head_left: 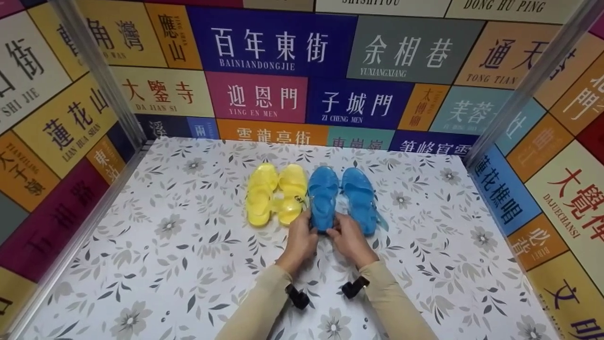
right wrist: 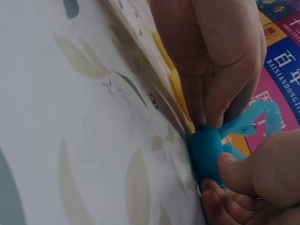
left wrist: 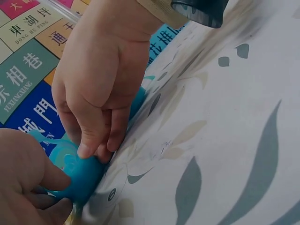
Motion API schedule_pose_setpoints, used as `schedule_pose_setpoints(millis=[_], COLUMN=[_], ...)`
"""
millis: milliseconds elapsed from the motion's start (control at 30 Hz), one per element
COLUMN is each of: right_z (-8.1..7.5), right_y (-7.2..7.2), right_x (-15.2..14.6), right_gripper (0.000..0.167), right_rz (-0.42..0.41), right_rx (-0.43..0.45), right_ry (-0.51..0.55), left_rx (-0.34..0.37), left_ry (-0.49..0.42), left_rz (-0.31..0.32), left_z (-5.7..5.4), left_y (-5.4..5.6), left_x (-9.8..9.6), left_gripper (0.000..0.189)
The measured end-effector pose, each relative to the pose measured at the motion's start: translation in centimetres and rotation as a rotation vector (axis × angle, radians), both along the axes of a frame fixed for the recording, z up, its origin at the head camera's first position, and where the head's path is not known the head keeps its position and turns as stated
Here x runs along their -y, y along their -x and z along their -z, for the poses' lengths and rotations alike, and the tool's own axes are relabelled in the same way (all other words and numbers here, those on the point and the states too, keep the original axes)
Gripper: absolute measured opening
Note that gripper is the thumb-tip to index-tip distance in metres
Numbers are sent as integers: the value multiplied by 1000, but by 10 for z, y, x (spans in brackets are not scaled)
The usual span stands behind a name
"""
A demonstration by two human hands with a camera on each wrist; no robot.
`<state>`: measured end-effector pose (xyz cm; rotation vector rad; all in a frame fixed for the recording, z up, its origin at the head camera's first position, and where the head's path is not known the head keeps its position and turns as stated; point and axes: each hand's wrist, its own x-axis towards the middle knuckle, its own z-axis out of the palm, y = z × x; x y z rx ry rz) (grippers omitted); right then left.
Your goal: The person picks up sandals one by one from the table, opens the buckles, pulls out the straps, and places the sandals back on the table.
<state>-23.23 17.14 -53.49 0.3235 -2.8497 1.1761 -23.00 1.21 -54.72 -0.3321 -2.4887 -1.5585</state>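
Observation:
Two blue sandals stand side by side on the floral-patterned surface, toes pointing away. My left hand (head_left: 302, 240) and right hand (head_left: 350, 240) pinch the heel of the left blue sandal (head_left: 323, 182) from either side. In the left wrist view, thumb and fingers of both hands meet the rounded blue heel (left wrist: 89, 180). Seen from the right wrist, a translucent strap (right wrist: 251, 119) sticks out beside that heel. The right blue sandal (head_left: 359, 198) lies just beyond my right hand, its strap loose on the outer side. Left of my hands is a pair of yellow sandals (head_left: 259, 203).
The white surface (head_left: 198, 264) bears grey flowers and leaves. Colourful panels with Chinese lettering (head_left: 264, 42) enclose it at the back, left and right. Clear edging strips (head_left: 101, 71) run along the corners. A small black camera sits on each wrist.

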Motion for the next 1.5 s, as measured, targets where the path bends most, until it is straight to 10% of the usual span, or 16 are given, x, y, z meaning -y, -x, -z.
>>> schedule_pose_setpoints(millis=[600,800,967,1133,1500], right_z=[-26,-44,-46,-33,-6], right_y=[-24,-31,-18,-3,-1], right_x=[-16,-51,-85,-115,-131], right_gripper=[27,9,16,38,64], right_rz=[-67,2,170,234,49], right_rx=[119,-70,-199,-65,280], right_ry=[-37,52,88,82,180], left_rx=[5,-49,-71,84,182], left_ry=[43,214,228,57,97], left_rz=[-17,-23,162,305,177], left_z=[-2,-9,-21,-28,-11], left_y=[-17,-30,-34,-35,-5], left_x=[7,11,-3,-36,-86], left_gripper=[38,7,9,29,45])
